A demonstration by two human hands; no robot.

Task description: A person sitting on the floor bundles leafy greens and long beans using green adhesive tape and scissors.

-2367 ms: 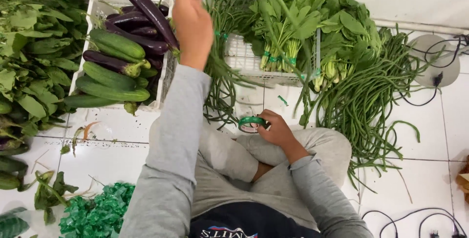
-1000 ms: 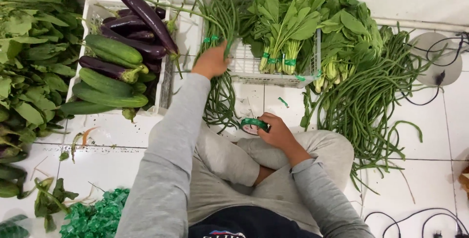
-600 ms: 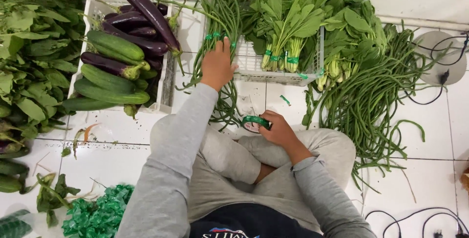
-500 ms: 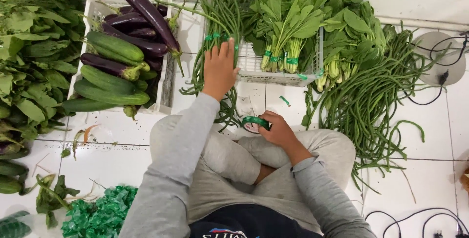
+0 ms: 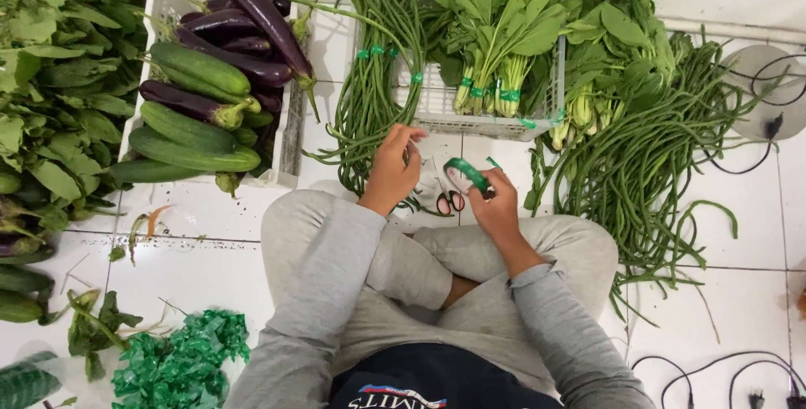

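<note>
Since the earlier frames the left hand (image 5: 392,170) has drawn back from the tied bean bundle (image 5: 382,81) by the wire basket (image 5: 495,119) and now sits close in front of the knees, level with the right hand (image 5: 495,203). That right grip is clenched on a green tape roll (image 5: 466,175), which tilts up and left toward the other hand. The left fingers are curled loosely at the tape's free side; whether they pinch a tape end I cannot tell. Tape lies just right of the left grip, nearly touching. Scissors (image 5: 449,201) rest on the floor between and below both hands. Loose long beans (image 5: 646,174) spread to the right, nearer the right hand, their strands running mostly away from the person. Bare floor tile remains between the knees and the basket; the crate (image 5: 290,136) of cucumbers and eggplants stands well left.
</note>
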